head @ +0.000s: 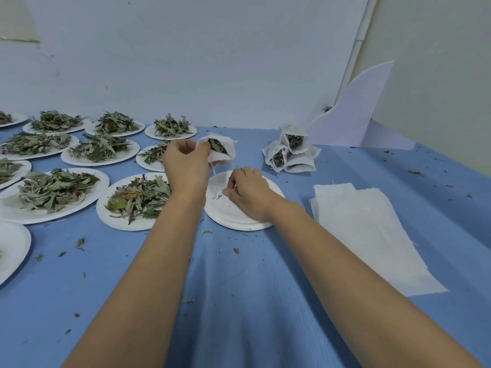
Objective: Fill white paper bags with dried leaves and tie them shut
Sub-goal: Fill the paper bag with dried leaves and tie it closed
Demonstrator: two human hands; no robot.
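We had one view, the wide-angle head camera. It sat close above the near side of the empty plate (233,216), looking forward and down across it to the wall (186,62) beyond, with dried leaves (53,192) left of it and flat bags (372,229) right.

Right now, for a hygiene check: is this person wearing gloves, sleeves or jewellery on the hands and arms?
No. The left hand and right hand are ungloved. The left forearm and right forearm are uncovered right to the frame's bottom edge, with no sleeve in sight. No watch, bracelet or ring shows.
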